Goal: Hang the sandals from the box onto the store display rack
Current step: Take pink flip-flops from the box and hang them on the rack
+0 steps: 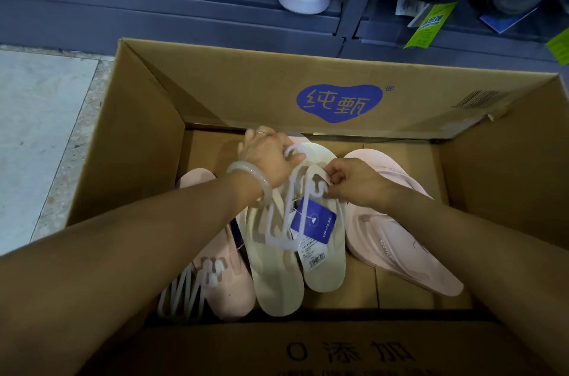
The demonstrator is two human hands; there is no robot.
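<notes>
1. Your left hand (267, 157) curls its grip round the hook of a translucent white plastic hanger (284, 215).
2. Your right hand (351, 180) pinches a second hook beside it.
3. The pair of smooth cream foam sandals (277, 277) lies inside the brown corrugated cardboard box (234, 89), soles up, under a glossy blue hang tag (314, 220).
4. Matte pink foam sandals (397, 240) flank them.

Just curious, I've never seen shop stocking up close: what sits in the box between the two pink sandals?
In the head view, the cream sandals on a white hanger with a blue tag lie between them, held by both hands.
</notes>
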